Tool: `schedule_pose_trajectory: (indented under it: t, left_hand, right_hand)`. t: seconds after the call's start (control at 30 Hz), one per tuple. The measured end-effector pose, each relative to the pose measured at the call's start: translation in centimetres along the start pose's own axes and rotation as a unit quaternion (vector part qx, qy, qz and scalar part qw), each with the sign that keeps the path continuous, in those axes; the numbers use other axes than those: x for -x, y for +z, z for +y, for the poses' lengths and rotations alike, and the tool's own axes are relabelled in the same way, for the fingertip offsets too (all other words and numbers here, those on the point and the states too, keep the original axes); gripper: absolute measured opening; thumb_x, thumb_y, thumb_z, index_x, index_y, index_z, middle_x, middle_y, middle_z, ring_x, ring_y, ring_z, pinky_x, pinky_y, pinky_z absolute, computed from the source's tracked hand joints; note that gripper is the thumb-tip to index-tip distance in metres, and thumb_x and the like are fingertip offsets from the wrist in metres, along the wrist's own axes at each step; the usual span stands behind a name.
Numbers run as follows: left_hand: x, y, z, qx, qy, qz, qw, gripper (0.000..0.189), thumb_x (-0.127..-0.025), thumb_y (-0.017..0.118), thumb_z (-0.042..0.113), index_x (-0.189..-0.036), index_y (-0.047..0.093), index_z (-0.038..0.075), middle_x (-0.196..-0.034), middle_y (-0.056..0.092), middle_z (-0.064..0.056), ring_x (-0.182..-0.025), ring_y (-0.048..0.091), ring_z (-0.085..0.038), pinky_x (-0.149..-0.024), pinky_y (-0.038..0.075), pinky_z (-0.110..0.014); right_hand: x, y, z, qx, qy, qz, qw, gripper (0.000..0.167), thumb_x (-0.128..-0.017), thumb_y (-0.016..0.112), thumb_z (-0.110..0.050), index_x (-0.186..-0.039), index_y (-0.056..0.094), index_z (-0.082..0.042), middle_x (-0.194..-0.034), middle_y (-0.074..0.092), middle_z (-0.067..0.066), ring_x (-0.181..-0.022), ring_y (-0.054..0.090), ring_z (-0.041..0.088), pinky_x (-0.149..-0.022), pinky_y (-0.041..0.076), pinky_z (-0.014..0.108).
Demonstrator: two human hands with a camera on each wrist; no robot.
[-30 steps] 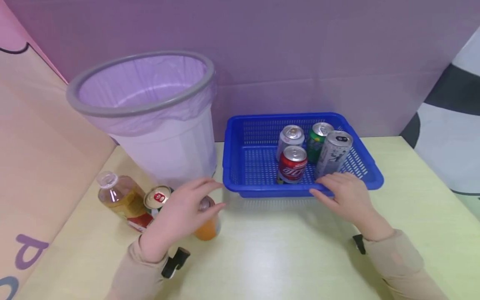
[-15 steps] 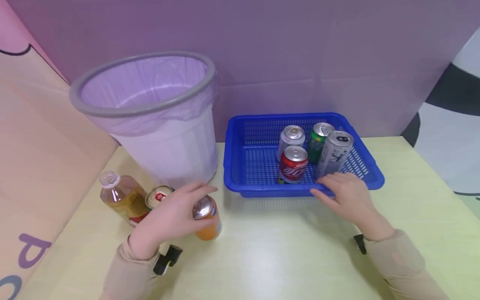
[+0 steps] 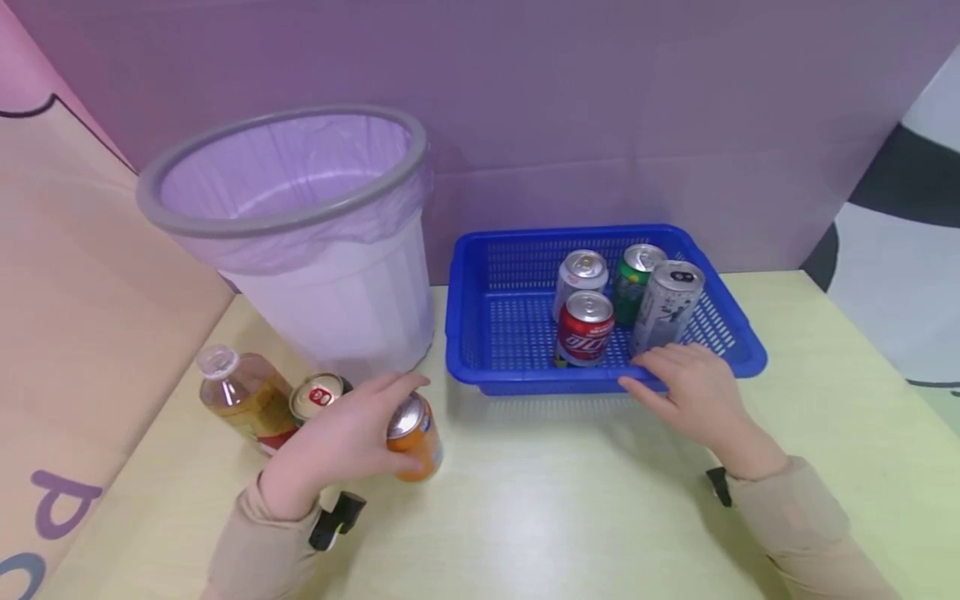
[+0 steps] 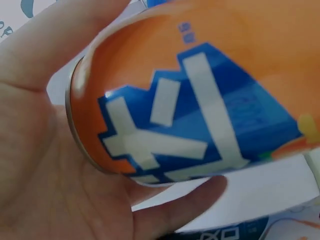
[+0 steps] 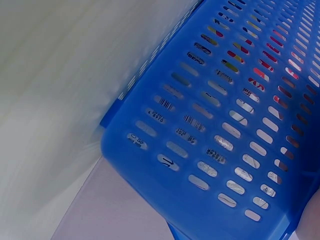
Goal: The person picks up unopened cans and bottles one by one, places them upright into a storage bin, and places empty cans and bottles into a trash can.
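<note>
My left hand (image 3: 341, 437) is around an upright orange soda can (image 3: 426, 437) standing on the table, thumb on the near side and fingers reaching behind. In the left wrist view the can's blue and white lettering fills the middle, with the left thumb (image 4: 55, 35) along its upper edge. Over the front rim of a blue plastic basket (image 3: 517, 381) my right hand (image 3: 693, 392) hooks its fingers, thumb outside. Inside the basket stand a red can (image 3: 585, 337), a white can (image 3: 570, 292), a green can (image 3: 630, 287) and a tall silver can (image 3: 663, 312).
Beside the left hand are a gold-topped can (image 3: 317, 395) and a plastic bottle (image 3: 251, 392) of amber liquid. Behind them rises a white trash bin (image 3: 352, 308) with a grey rim and a liner. A purple wall panel (image 3: 562, 100) backs the table (image 3: 555, 517).
My left hand has shifted slightly left and down and come around the orange can, its thumb now against the side. My right hand has stayed on the basket rim.
</note>
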State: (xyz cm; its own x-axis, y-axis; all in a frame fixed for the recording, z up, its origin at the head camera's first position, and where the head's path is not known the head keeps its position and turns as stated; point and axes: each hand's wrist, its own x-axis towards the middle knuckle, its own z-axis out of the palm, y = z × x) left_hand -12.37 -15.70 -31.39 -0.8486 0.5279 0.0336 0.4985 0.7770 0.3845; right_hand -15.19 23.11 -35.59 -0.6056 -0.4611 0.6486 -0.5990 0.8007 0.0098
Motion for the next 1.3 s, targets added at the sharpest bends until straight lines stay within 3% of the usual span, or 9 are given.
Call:
schedule_pose_trajectory:
  t: [0.27, 0.5, 0.83, 1.3]
  left_hand:
    - [-0.17, 0.03, 0.31, -0.002, -0.008, -0.009, 0.9999, 0.076, -0.066, 0.085, 0.030, -0.130, 0.050, 0.005, -0.115, 0.059, -0.010, -0.095, 0.061, -0.021, -0.083, 0.053, -0.038]
    - [-0.21, 0.11, 0.40, -0.007, -0.004, 0.002, 1.0000, 0.064, -0.065, 0.085, 0.028, -0.118, 0.056, 0.008, -0.103, 0.059, -0.004, -0.084, 0.059, -0.015, -0.073, 0.052, -0.031]
    - [-0.19, 0.51, 0.65, -0.056, -0.009, 0.027, 0.9980, 0.058, -0.066, 0.083, 0.035, -0.113, 0.058, 0.012, -0.096, 0.059, 0.000, -0.073, 0.058, -0.013, -0.063, 0.050, -0.028]
    - [-0.46, 0.92, 0.44, -0.111, -0.011, 0.041, 0.9929, 0.057, -0.067, 0.078, 0.041, -0.111, 0.060, 0.010, -0.089, 0.059, 0.000, -0.066, 0.055, -0.013, -0.056, 0.048, -0.029]
  right_hand:
    - [0.01, 0.14, 0.10, 0.002, 0.002, 0.001, 1.0000, 0.074, -0.096, 0.026, -0.062, -0.083, 0.070, -0.004, -0.074, 0.068, 0.009, -0.065, 0.062, 0.025, -0.057, 0.048, 0.040]
    - [0.02, 0.03, 0.14, 0.000, 0.005, -0.005, 1.0000, 0.073, -0.096, 0.027, -0.062, -0.083, 0.070, -0.004, -0.074, 0.069, 0.009, -0.065, 0.062, 0.025, -0.057, 0.048, 0.040]
    - [0.04, 0.10, 0.17, -0.004, 0.002, -0.002, 1.0000, 0.073, -0.096, 0.027, -0.062, -0.083, 0.070, -0.004, -0.074, 0.069, 0.009, -0.066, 0.063, 0.025, -0.057, 0.049, 0.040]
    - [0.00, 0.03, 0.13, -0.001, 0.007, -0.006, 1.0000, 0.073, -0.095, 0.027, -0.062, -0.083, 0.070, -0.005, -0.075, 0.069, 0.009, -0.066, 0.063, 0.025, -0.058, 0.049, 0.040]
